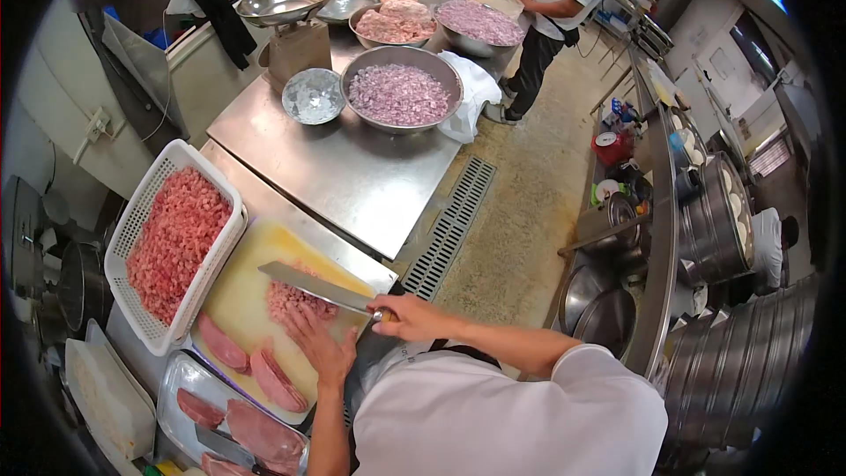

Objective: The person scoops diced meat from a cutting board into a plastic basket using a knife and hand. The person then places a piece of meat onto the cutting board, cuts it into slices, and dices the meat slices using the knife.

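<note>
My right hand [407,316] is wrapped round the handle of a wide-bladed kitchen knife [319,286], whose blade lies across a pile of diced pink meat [286,298]. On the near side of that pile rests my left hand [315,345], fingers stretched out over the meat and gripping nothing. Beneath them is a yellowish cutting board [251,300]. Two larger meat pieces, one a pink slab [222,344] and the other a sliced piece [278,379], lie on the board's near left side. A white perforated basket [240,211] full of diced meat [179,242] stands beyond the board.
A metal tray [172,388] holds meat slices and another knife [225,448]. On the steel table [352,185] stand a bowl of chopped purple-white pieces [399,95], a small metal bowl [314,97] and a scale [300,53]. Another person [564,0] works farther back. Shelving [656,300] lines the right.
</note>
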Tool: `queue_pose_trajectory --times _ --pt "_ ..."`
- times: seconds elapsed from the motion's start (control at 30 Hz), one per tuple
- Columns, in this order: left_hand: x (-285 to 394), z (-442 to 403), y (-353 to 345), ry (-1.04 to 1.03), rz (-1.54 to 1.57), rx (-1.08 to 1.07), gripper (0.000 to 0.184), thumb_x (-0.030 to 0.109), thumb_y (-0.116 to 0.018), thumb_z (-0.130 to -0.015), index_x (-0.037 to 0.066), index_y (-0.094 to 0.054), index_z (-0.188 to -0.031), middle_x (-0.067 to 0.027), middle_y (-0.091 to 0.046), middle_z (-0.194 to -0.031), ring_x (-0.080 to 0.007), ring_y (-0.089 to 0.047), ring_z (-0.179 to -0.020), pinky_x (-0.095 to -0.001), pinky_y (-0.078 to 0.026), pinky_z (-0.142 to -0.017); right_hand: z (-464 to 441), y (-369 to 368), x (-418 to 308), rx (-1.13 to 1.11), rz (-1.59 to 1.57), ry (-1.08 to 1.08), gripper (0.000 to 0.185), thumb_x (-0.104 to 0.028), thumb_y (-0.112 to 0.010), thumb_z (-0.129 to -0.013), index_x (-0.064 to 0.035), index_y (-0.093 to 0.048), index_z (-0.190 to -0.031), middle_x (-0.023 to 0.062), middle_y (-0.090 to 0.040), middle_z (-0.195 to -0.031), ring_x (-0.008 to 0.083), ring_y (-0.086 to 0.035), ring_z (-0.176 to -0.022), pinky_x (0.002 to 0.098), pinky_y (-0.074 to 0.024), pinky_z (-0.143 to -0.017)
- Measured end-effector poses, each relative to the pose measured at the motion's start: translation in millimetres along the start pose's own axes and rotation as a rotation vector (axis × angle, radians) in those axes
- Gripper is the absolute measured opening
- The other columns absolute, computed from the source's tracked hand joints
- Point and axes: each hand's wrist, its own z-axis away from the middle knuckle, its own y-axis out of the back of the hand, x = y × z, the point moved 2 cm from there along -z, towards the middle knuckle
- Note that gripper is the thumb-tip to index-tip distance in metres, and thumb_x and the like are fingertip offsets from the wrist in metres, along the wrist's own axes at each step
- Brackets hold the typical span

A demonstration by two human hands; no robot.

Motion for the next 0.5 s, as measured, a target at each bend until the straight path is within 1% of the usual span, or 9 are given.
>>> queue_pose_trajectory --times 0.03,0.07,0.13,0.23,0.33,0.37,0.43,0.47,0.5 --pt "1 -6 0 -0.028 0.003 0.008 0.114 0.050 -0.076 -0.083 -0.005 -0.018 -0.163 -0.0312 -0.012 -0.170 -0.0527 -0.005 -0.157 -0.0634 -0.007 -0.126 -2 8 -2 0.029 0.065 0.005 0.042 -0.027 -0.072 -0.095 -0.0042 -0.062 -0.129 0.0185 -0.069 -0.078 0.0341 -0.069 -0.070 0.0452 -0.0524 -0.065" --pt "-3 -12 -3 -0.010 -0.020 0.017 0.115 0.052 -0.077 -0.083 -0.006 -0.018 -0.163 -0.0313 -0.012 -0.170 -0.0528 -0.005 -0.157 -0.0632 -0.006 -0.126 -4 16 -5 -0.001 0.073 -0.036 0.041 -0.027 -0.072 -0.095 -0.0041 -0.062 -0.127 0.0175 -0.068 -0.077 0.0342 -0.069 -0.070 0.0450 -0.0525 -0.064" --pt "-12 -22 -11 0.034 -0.066 0.037 0.117 0.054 -0.077 -0.082 -0.006 -0.017 -0.163 -0.0315 -0.012 -0.170 -0.0531 -0.005 -0.157 -0.0627 -0.005 -0.126 -14 19 0 -0.001 0.094 -0.025 0.038 -0.026 -0.072 -0.095 -0.0040 -0.062 -0.124 0.0173 -0.068 -0.077 0.0351 -0.070 -0.070 0.0454 -0.0525 -0.064" --pt "-18 -27 -15 0.061 -0.121 0.106 0.119 0.054 -0.078 -0.081 -0.006 -0.015 -0.163 -0.0308 -0.012 -0.170 -0.0531 -0.004 -0.157 -0.0628 -0.004 -0.126 -18 -1 6 -0.065 0.151 0.009 0.036 -0.024 -0.071 -0.094 -0.0033 -0.062 -0.122 0.0172 -0.069 -0.076 0.0351 -0.070 -0.069 0.0454 -0.0526 -0.063" --pt "-11 -20 -7 0.044 0.010 0.121 0.116 0.054 -0.076 -0.084 -0.004 -0.015 -0.164 -0.0287 -0.011 -0.171 -0.0517 -0.004 -0.157 -0.0633 -0.003 -0.126 -11 -7 2 -0.071 0.072 -0.019 0.039 -0.022 -0.071 -0.094 -0.0038 -0.061 -0.127 0.0186 -0.067 -0.076 0.0358 -0.068 -0.067 0.0460 -0.0530 -0.064" --pt "-5 -19 -5 -0.007 0.003 0.047 0.114 0.054 -0.075 -0.084 -0.003 -0.017 -0.164 -0.0284 -0.011 -0.171 -0.0514 -0.004 -0.157 -0.0638 -0.003 -0.126 -10 -3 5 0.017 0.023 0.008 0.042 -0.025 -0.071 -0.095 -0.0057 -0.060 -0.131 0.0145 -0.067 -0.073 0.0296 -0.067 -0.061 0.0408 -0.0532 -0.060" --pt "4 -20 0 -0.101 -0.010 -0.101 0.110 0.053 -0.074 -0.085 -0.002 -0.020 -0.164 -0.0278 -0.011 -0.171 -0.0507 -0.004 -0.157 -0.0649 -0.004 -0.125 -7 7 16 -0.041 -0.182 -0.185 0.041 -0.028 -0.068 -0.099 -0.0071 -0.060 -0.133 0.0092 -0.065 -0.072 0.0223 -0.064 -0.057 0.0357 -0.0510 -0.054" --pt "2 -24 -1 -0.082 -0.061 -0.073 0.109 0.054 -0.074 -0.085 -0.001 -0.022 -0.163 -0.0274 -0.012 -0.171 -0.0507 -0.005 -0.157 -0.0654 -0.004 -0.125 -7 16 15 -0.073 -0.285 -0.282 0.041 -0.029 -0.067 -0.100 -0.0077 -0.059 -0.134 0.0066 -0.064 -0.071 0.0186 -0.063 -0.056 0.0331 -0.0498 -0.052" --pt "-1 -31 -3 -0.063 -0.112 -0.046 0.107 0.055 -0.073 -0.085 0.000 -0.025 -0.163 -0.0271 -0.014 -0.170 -0.0506 -0.006 -0.157 -0.0659 -0.004 -0.125 -6 29 10 -0.116 -0.415 -0.483 0.036 -0.033 -0.060 -0.106 -0.0101 -0.059 -0.133 0.0005 -0.061 -0.071 0.0088 -0.058 -0.054 0.0253 -0.0455 -0.046"
